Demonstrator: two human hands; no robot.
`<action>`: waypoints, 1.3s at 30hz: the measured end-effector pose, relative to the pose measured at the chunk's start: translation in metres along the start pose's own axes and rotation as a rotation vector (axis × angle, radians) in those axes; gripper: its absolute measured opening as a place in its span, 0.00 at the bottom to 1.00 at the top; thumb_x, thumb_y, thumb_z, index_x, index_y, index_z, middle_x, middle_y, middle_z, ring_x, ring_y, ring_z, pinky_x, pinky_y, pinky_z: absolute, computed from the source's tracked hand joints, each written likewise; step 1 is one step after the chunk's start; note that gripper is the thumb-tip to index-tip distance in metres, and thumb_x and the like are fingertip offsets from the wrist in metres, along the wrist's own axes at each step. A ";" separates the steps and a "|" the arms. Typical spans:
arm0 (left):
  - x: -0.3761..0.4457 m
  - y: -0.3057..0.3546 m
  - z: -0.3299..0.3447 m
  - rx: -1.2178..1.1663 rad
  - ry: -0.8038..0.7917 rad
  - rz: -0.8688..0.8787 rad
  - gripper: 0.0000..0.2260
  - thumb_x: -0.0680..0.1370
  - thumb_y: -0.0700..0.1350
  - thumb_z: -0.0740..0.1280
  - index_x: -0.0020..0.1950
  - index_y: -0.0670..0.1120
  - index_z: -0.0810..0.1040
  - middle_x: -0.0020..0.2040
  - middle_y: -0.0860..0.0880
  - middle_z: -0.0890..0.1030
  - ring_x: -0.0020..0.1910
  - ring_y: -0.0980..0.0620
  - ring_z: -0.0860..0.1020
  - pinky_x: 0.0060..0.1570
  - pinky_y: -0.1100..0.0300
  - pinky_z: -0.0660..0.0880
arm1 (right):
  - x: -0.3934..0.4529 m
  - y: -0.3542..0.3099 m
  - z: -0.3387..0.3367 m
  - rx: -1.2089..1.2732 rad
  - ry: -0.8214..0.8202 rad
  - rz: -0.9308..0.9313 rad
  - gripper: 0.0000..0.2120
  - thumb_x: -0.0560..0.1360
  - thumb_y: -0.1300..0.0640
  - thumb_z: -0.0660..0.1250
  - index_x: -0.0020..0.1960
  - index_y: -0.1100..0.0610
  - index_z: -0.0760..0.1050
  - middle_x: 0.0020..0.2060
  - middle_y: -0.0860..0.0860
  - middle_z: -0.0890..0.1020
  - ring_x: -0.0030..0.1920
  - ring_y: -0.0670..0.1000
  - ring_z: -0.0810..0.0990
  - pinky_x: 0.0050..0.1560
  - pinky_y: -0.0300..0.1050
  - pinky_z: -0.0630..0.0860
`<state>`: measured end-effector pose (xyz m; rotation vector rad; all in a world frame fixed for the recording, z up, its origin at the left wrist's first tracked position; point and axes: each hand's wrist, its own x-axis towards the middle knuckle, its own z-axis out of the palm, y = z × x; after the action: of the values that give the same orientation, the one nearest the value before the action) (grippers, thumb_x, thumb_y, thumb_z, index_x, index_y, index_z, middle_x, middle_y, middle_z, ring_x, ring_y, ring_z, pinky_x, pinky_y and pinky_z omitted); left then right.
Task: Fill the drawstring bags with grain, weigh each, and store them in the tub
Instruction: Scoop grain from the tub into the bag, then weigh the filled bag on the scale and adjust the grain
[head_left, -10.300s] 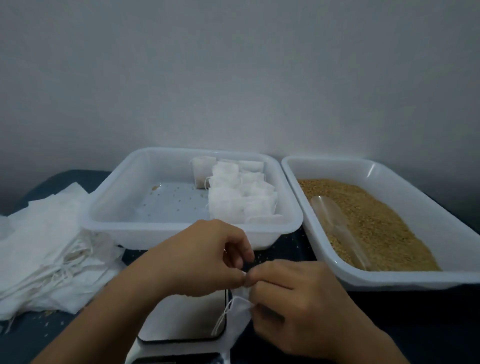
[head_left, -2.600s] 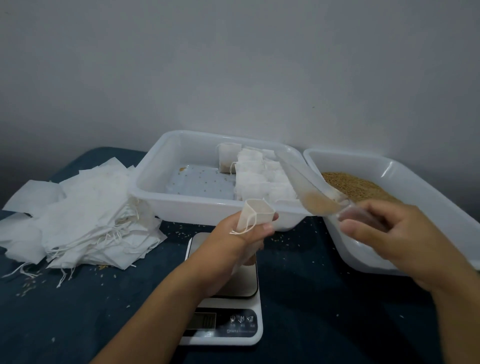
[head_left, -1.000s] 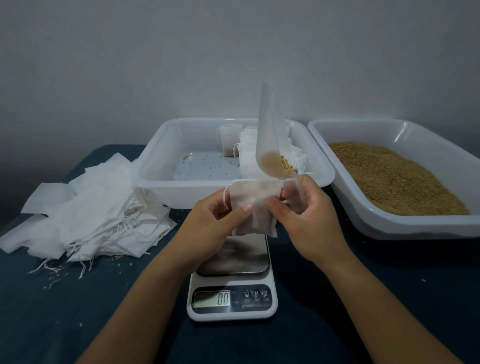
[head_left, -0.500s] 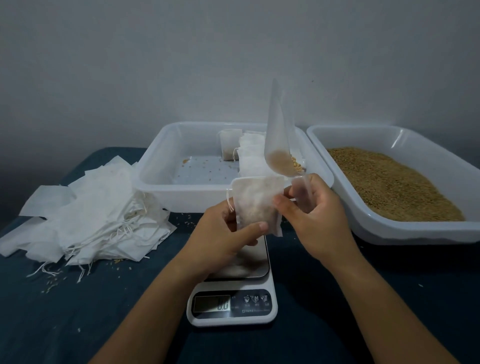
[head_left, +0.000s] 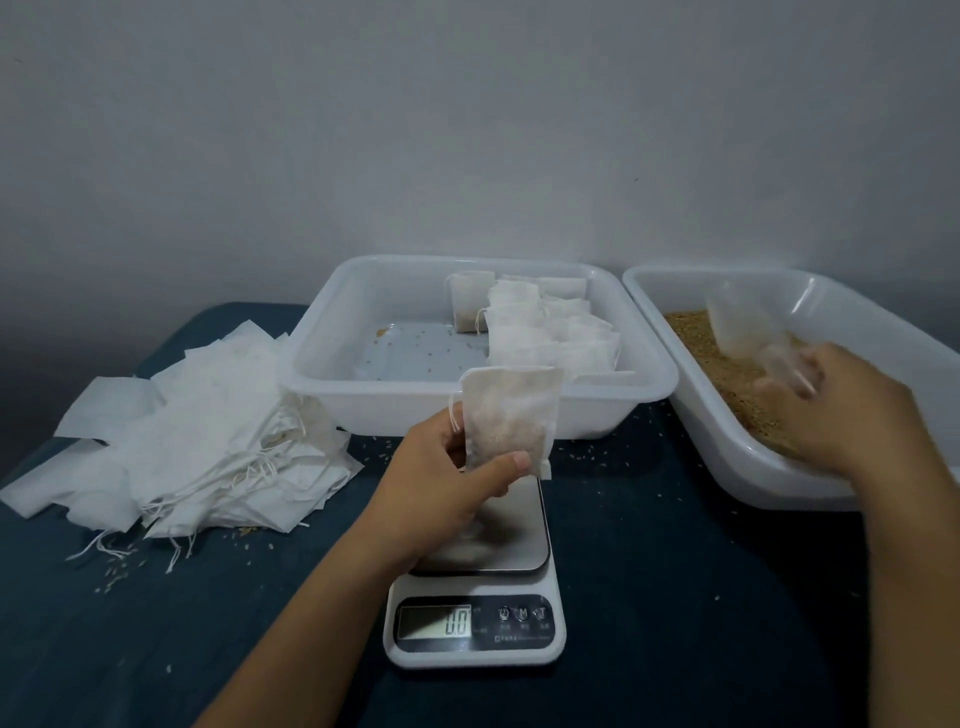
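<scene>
Half a second back both hands were meeting at the bag's mouth with the scoop tipped over it; now the right hand (head_left: 852, 415) is swinging away over the grain tray (head_left: 737, 452), carrying the clear scoop (head_left: 748, 332) with it.

Starting at the table's left edge, a loose heap of empty bags (head_left: 208, 441) is lying with strings trailing toward the front. Next along, the left hand (head_left: 447, 467) is holding the part-filled drawstring bag (head_left: 509, 421) upright in the air, just above the scale (head_left: 478, 587), thumb and fingers pinching its lower half. Grain is showing through only at the bottom of the bag. Behind it the storage tub (head_left: 395, 400) is holding rows of finished bags (head_left: 550, 332) against its right wall. The display is reading zero. Toward the right edge, the right hand is blurring with motion; its fingers seem curled around the scoop handle, though the smear is hiding the exact grip.

Judging by the fill level, another scoop is probably needed. Doing it well means keeping the bag's mouth open and level, loading the scoop modestly, and pouring over the tray or tub so stray grains are not scattering on the cloth.
</scene>
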<state>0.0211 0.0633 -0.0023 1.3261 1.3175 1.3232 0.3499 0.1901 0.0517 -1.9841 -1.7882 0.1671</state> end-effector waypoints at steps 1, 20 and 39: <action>0.000 0.000 -0.001 -0.018 0.010 -0.003 0.10 0.72 0.51 0.78 0.53 0.60 0.85 0.48 0.51 0.88 0.44 0.52 0.87 0.43 0.60 0.83 | 0.006 0.007 0.001 -0.069 -0.070 0.005 0.20 0.81 0.46 0.70 0.67 0.57 0.77 0.55 0.57 0.83 0.50 0.60 0.78 0.50 0.52 0.68; -0.001 0.000 -0.007 -0.078 0.054 -0.006 0.07 0.83 0.47 0.69 0.52 0.56 0.86 0.49 0.50 0.87 0.48 0.50 0.87 0.42 0.55 0.84 | -0.104 -0.105 0.045 0.614 -0.213 -0.506 0.19 0.77 0.35 0.67 0.64 0.40 0.79 0.48 0.33 0.84 0.51 0.35 0.83 0.45 0.30 0.79; 0.008 -0.020 -0.050 0.657 0.054 -0.003 0.04 0.75 0.49 0.76 0.43 0.55 0.82 0.39 0.63 0.82 0.38 0.64 0.79 0.39 0.65 0.71 | -0.108 -0.115 0.104 0.461 -0.263 -0.484 0.25 0.76 0.43 0.75 0.71 0.46 0.77 0.52 0.42 0.81 0.44 0.38 0.78 0.45 0.24 0.70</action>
<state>-0.0310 0.0679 -0.0157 1.7193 1.8857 0.9522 0.1891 0.1181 -0.0155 -1.2196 -2.1021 0.6383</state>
